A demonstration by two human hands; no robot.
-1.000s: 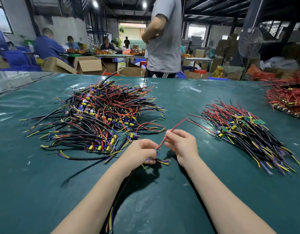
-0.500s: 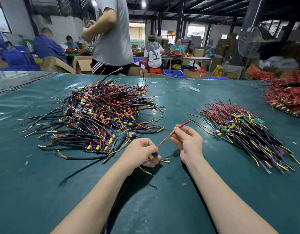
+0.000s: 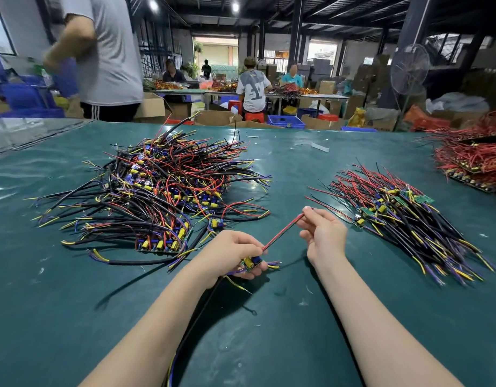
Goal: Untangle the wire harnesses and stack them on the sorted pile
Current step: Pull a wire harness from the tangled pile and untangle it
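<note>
My left hand [image 3: 231, 254] grips one wire harness by its small circuit board [image 3: 252, 263], which has yellow and blue parts. Its black cable runs down under my left forearm. A red and black wire pair [image 3: 283, 231] stretches taut from that board up to my right hand [image 3: 323, 233], which pinches its far end between fingertips. The tangled heap of harnesses [image 3: 163, 188] lies to the left on the green table [image 3: 269, 317]. The sorted pile [image 3: 406, 216], with wires lying roughly parallel, is to the right of my right hand.
Another pile of red-wired boards [image 3: 475, 160] sits at the table's right edge. A small white scrap [image 3: 320, 146] lies far back. A person in a grey shirt [image 3: 107, 54] stands beyond the table's far left edge; others work at distant tables.
My right hand has slid up and to the right along the red wire pair, pulling it straight. The person in grey has walked left behind the table.
</note>
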